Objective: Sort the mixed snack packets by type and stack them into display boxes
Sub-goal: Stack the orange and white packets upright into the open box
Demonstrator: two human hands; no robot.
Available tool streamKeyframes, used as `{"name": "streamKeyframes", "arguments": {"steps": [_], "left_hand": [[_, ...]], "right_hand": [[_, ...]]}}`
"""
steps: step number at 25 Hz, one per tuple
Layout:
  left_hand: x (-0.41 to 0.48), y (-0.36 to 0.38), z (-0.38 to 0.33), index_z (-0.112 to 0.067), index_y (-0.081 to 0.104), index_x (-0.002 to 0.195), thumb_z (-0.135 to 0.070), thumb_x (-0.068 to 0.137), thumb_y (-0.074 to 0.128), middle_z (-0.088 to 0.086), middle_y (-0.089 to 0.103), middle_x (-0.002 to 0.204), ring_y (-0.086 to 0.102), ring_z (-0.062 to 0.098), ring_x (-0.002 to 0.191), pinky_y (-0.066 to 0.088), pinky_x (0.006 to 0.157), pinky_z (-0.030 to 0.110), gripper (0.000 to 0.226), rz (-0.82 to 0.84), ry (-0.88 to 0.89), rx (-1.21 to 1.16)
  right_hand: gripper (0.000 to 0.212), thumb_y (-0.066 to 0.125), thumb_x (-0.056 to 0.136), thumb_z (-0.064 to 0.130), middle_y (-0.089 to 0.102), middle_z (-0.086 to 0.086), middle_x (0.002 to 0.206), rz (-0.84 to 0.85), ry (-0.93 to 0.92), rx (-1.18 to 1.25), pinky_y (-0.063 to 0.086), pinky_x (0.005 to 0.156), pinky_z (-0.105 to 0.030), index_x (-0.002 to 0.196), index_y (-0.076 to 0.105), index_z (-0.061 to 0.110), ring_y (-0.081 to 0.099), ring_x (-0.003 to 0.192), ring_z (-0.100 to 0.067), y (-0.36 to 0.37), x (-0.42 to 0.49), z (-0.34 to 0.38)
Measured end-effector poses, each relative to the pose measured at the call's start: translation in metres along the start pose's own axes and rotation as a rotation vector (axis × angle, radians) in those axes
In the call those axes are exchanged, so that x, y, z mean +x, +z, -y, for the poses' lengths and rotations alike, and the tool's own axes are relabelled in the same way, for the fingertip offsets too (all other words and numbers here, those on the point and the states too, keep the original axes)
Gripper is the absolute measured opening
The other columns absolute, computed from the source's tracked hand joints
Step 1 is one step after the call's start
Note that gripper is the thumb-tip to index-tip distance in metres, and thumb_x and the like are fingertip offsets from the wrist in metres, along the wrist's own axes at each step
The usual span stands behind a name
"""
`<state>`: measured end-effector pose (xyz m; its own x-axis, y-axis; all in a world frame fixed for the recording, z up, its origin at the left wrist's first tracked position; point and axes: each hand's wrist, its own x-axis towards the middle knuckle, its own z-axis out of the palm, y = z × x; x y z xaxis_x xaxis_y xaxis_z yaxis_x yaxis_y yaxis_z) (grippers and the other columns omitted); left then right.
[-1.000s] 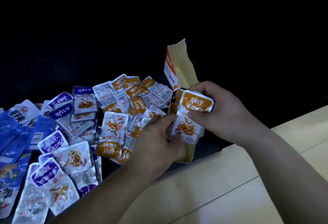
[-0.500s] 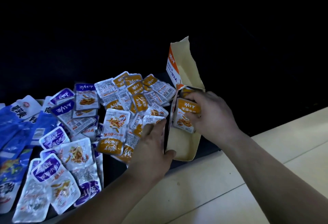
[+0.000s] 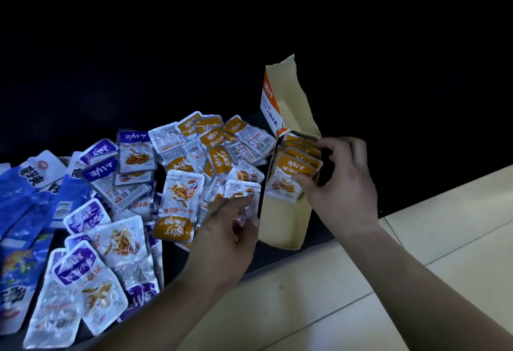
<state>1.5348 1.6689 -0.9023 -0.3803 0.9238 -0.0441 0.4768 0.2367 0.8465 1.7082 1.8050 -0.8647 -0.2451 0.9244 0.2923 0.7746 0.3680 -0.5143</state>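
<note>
On dark surface (image 3: pixel 277 257), holds orange packets (image 3: pixel 294 167) upright in display box (image 3: pixel 280 223) with right hand (image 3: pixel 344 184), pinches loose packet (image 3: pixel 243 188) with left hand (image 3: pixel 222 234) to add.

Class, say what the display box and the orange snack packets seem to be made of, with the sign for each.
Display box: likely thin cardboard, matt tan inside, printed outside; its flap edge looks torn. Orange packets: probably plastic film, glossy, partly clear; glare and crinkles suggest it.

"劲仔", "一秒上头" on box flap (image 3: pixel 269 100)
</note>
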Motion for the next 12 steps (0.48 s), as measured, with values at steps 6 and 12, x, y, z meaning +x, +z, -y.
{"name": "streamKeyframes", "arguments": {"steps": [6, 12], "left_hand": [[-0.001, -0.010, 0.006, -0.025, 0.068, 0.128, -0.018, 0.094, 0.069, -0.013, 0.062, 0.117, 0.064, 0.000, 0.096, 0.055, 0.086, 0.025, 0.035, -0.019, -0.073, -0.016], [0.008, -0.061, 0.032, -0.002, 0.071, 0.113, -0.010, 0.074, 0.064, 0.017, 0.066, 0.118, 0.065, 0.038, 0.103, 0.054, 0.086, 0.039, 0.040, -0.159, 0.064, 0.461]], "right_hand": [[0.048, 0.089, 0.074, 0.037, 0.053, 0.005, 0.116, -0.115, 0.009, 0.034, 0.052, 0.070, -0.032, 0.112, 0.062, 0.024, 0.059, 0.099, -0.015, -0.019, -0.017, 0.024], [0.027, 0.072, 0.092, 0.024, 0.069, 0.007, 0.113, 0.478, 0.357, 0.644, 0.051, 0.083, -0.014, 0.112, 0.063, 0.038, 0.066, 0.094, -0.001, 0.027, -0.083, 0.118]]}}
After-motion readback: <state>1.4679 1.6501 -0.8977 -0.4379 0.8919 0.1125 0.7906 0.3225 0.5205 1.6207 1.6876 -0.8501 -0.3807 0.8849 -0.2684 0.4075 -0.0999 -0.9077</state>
